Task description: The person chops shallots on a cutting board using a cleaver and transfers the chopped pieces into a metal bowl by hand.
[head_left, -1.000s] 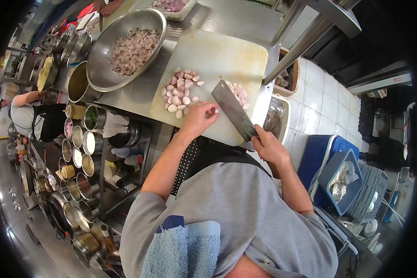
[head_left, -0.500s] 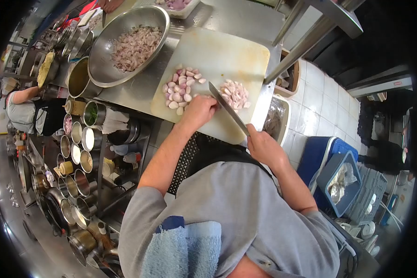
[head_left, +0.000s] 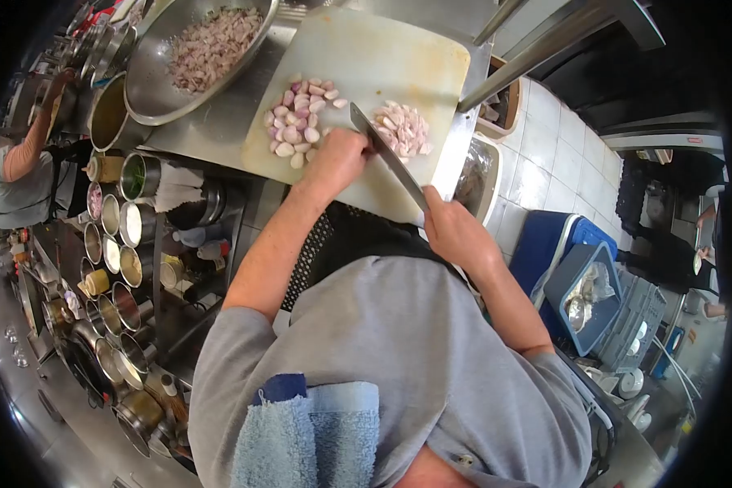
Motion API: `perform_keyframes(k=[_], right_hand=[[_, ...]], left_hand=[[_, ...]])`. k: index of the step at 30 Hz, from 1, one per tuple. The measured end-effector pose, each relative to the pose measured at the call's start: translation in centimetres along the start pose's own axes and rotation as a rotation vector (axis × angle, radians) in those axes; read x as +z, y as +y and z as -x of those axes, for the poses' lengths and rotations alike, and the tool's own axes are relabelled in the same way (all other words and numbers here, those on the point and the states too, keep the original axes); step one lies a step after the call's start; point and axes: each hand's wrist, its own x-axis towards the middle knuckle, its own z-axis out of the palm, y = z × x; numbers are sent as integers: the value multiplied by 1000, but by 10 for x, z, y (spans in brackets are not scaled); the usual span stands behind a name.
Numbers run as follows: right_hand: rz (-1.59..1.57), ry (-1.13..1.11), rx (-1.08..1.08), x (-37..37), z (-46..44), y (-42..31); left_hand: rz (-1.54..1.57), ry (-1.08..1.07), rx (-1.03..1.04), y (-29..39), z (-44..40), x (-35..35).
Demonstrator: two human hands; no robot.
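Observation:
My right hand [head_left: 460,231] is closed around the handle of a kitchen knife [head_left: 387,154]. Its long blade slants across the white cutting board [head_left: 398,53], tip pointing away from me. My left hand [head_left: 339,165] is closed beside the blade, its curled fingertips against the flat side; whatever they pinch is hidden. Left of that hand lies a pile of whole peeled shallots [head_left: 298,118]. On the other side of the blade sits a heap of sliced shallots [head_left: 404,128]. A large steel bowl [head_left: 150,77] of chopped shallots stands at the board's far left.
Left of the board are a deep pot [head_left: 108,118] and several steel containers [head_left: 130,224] of ingredients. A metal post [head_left: 500,84] rises at the board's right edge. Bins [head_left: 477,179] and a blue crate [head_left: 581,297] stand right. A co-worker [head_left: 20,175] reaches out at far left.
The whole view has shifted, so board, bowl and hands sit higher and further left. Hands and knife stay almost in place over the board. The co-worker's arm at far left has lifted.

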Motion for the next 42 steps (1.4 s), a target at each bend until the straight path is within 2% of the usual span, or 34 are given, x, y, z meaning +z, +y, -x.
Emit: perform_keyframes(k=[1, 5, 11, 14, 20, 21, 24, 27, 30, 33, 36, 39, 42], right_hand=[[20, -28, 26, 7, -7, 6], [27, -15, 43, -7, -5, -12], [52, -14, 11, 2, -10, -1], [37, -48, 114, -7, -1, -14], [-21, 78, 17, 4, -18, 16], [-2, 49, 69, 1, -16, 17], [-59, -28, 178, 2, -13, 33], [-93, 2, 172, 7, -12, 38], [-121, -19, 169, 8, -14, 38], [-115, 12, 111, 1, -12, 22], [-54, 45, 60, 3, -11, 22], [-45, 19, 57, 8, -12, 23], [-5, 37, 55, 14, -12, 31]], left_hand=[[28, 17, 54, -2, 0, 0], [18, 12, 13, -8, 1, 6], [66, 96, 46, -7, 2, 8], [-162, 41, 68, -17, 0, 23], [-28, 176, 136, -16, 7, 32], [-11, 227, 157, -13, 10, 33], [122, 116, 267, -23, 5, 39], [130, 163, 277, -26, 4, 39], [-9, 166, 163, -14, 11, 28], [5, 274, 60, -14, 14, 38], [15, 288, 128, -15, 18, 36], [-9, 235, 352, -38, 10, 45], [-15, 152, 409, -43, 4, 39]])
